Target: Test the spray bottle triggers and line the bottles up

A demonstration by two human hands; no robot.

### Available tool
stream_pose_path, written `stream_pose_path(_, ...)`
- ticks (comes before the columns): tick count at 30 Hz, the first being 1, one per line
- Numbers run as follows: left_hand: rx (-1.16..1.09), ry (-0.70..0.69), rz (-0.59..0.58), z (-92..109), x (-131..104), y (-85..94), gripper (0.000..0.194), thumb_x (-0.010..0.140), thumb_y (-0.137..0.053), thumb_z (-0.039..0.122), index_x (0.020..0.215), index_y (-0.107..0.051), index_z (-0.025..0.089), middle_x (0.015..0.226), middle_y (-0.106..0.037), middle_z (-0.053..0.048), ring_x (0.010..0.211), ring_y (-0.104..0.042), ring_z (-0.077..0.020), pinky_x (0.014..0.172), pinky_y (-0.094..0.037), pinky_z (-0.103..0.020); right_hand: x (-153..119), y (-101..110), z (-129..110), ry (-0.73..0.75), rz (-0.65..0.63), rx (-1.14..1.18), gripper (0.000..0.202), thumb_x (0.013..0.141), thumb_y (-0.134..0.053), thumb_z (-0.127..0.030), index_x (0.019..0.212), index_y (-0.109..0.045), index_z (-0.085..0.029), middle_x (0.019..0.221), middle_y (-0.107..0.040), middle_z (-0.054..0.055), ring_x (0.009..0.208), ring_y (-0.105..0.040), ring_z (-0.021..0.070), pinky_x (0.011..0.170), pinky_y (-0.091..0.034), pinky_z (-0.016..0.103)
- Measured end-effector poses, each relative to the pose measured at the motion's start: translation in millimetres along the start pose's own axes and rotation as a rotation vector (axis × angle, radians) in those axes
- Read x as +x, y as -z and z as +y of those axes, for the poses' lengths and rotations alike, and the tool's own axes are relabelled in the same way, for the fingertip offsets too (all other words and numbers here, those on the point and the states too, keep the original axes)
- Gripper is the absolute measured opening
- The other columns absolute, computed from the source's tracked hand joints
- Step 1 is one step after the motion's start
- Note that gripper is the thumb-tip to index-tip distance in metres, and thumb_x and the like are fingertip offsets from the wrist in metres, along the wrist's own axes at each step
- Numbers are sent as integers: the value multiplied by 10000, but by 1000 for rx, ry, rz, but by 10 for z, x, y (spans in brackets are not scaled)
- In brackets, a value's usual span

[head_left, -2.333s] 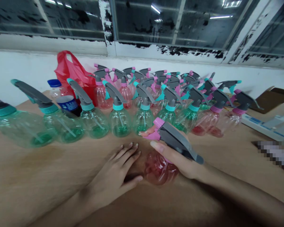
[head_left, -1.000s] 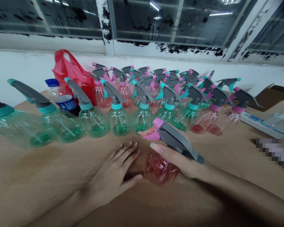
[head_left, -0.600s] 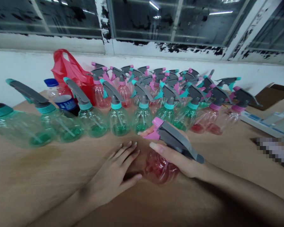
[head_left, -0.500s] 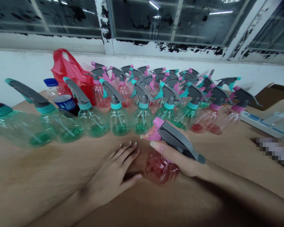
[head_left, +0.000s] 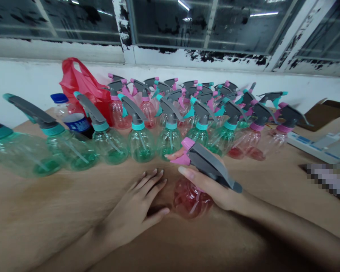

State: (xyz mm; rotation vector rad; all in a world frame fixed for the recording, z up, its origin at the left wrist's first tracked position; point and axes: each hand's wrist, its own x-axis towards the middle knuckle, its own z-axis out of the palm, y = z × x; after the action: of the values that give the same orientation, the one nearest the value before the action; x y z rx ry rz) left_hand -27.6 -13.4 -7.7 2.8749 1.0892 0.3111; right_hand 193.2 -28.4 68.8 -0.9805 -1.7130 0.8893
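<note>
My right hand (head_left: 212, 185) is wrapped round the neck of a pink spray bottle (head_left: 192, 200) with a grey and pink trigger head. A fingertip shows by the pink trigger, and the thumb lies along the near side. The bottle's clear pink body is near the table surface; I cannot tell whether it touches. My left hand (head_left: 138, 204) rests flat on the wooden table (head_left: 39, 219), fingers stretched out, just left of the bottle and apart from it. Beyond both hands stands a row of green spray bottles (head_left: 141, 147) with teal collars.
Behind the front row are several more spray bottles (head_left: 149, 113), pink and teal. A red plastic bag (head_left: 82, 83) and a blue-capped drink bottle (head_left: 73, 117) stand at the back left. At right lie an open cardboard box (head_left: 325, 115) and a white-blue tray-like thing (head_left: 320, 147).
The fingertip by the trigger now shows straighter and further out to the left. The bottle and right hand have shifted very slightly; the left hand stays in place.
</note>
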Motion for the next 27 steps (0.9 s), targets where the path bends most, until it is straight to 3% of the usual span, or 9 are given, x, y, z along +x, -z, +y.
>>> stream_pose_path(7, -13, -3, 11, 9, 4, 6, 611, 890, -463, 543, 1368, -415, 167, 1411, -473, -108, 1303, -406, -290, 1084, -317, -478, 0, 5, 9, 8, -12, -5, 225, 824, -602, -365, 1012, -622, -244, 633, -580, -36, 515, -533, 130, 536, -466, 290)
stream_pose_path(21, 1, -20, 30, 4, -7, 1, 613, 894, -465, 537, 1372, -409, 158, 1406, -477, -112, 1305, -402, -289, 1092, -310, -477, -6, 4, 26, 9, -22, 29, 220, 826, -606, -356, 1008, -600, -234, 798, -632, -8, 623, -575, 129, 600, -482, 284)
stream_pose_path(27, 13, -15, 18, -3, -4, -3, 624, 892, -459, 548, 1375, -402, 155, 1419, -462, -111, 1305, -402, -289, 1090, -310, -479, -2, -3, 4, -16, -16, 59, 209, 808, -618, -320, 993, -601, -224, 788, -637, -8, 580, -565, 119, 565, -470, 277)
